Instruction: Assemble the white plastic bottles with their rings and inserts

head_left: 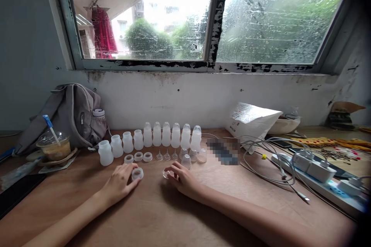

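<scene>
My left hand (pixel 121 180) is closed round a translucent screw ring (pixel 137 173), held just above or on the table. My right hand (pixel 183 179) has its fingers bent down onto a clear silicone nipple (pixel 166 174), partly hidden by the fingertips. Behind the left hand lie three more rings (pixel 138 156). Three nipples (pixel 166 156) stand in a row to their right. Several clear domed caps (pixel 186 161) sit beyond my right hand. A back row holds open baby bottles (pixel 106 153) at the left and capped baby bottles (pixel 176 136) at the right.
A grey backpack (pixel 78 112) and a drink cup with a straw (pixel 55 146) are at the left, near a dark flat object (pixel 20 195). At the right are a white bag (pixel 252 121), tangled cables (pixel 261 162) and a power strip (pixel 324 179). A wall with a window closes the back.
</scene>
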`<state>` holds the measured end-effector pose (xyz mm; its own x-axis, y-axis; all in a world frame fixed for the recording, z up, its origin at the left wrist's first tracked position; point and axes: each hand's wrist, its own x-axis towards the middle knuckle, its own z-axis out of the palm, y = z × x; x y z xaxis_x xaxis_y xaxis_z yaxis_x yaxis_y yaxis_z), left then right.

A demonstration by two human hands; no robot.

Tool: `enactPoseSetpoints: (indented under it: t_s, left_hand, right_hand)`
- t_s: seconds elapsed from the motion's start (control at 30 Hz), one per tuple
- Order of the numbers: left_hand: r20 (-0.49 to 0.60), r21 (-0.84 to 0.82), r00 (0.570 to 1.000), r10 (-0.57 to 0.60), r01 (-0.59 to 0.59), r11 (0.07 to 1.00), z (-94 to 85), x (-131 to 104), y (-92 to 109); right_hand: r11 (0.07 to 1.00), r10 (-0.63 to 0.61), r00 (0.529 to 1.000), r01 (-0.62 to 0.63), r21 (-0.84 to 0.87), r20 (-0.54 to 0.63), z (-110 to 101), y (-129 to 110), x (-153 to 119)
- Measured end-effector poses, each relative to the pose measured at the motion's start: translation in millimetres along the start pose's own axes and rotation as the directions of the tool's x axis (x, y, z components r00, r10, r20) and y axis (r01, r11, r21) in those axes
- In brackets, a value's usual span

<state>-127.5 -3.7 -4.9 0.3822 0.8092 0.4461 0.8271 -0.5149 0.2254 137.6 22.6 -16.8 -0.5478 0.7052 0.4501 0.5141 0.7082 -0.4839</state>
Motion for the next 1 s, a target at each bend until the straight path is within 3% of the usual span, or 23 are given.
enactPoseSetpoints:
  t_s: [0.1,0.2,0.4,0.7,0.87,1.0]
  left_hand:
    - [-0.038,0.051,0.992,-0.117,0.118,0.992,-3.5,-4.5,-30.4]
    - [-0.035,0.074,0.987,-0.154,0.156,0.985,-0.9,-6.4,-44.1]
    - [-0.059,0.117,0.992,-0.107,0.114,0.987,7.2,-5.2,-45.6]
    - [-0.047,0.168,0.983,-0.179,0.184,0.968,4.0,-6.2,-42.6]
    - [-0.136,0.240,0.987,-0.087,0.118,0.964,2.1,-4.2,-38.8]
    - [-0.162,0.359,0.984,0.075,-0.012,0.933,-5.3,29.6,-27.7]
  right_hand:
    - [0.997,-0.022,0.999,0.024,-0.067,0.029,5.5,4.7,15.7]
    - [0.994,0.007,1.000,-0.006,-0.113,0.003,12.3,9.1,29.2]
    - [0.979,0.114,0.993,-0.115,-0.168,-0.015,23.3,16.8,43.0]
    - [0.957,0.108,0.994,-0.109,-0.269,-0.016,26.7,10.9,46.6]
    - [0.955,0.045,0.997,-0.063,-0.290,-0.068,21.2,6.8,36.7]
    - [0.956,-0.034,0.999,0.028,-0.293,-0.016,13.4,3.5,21.8]
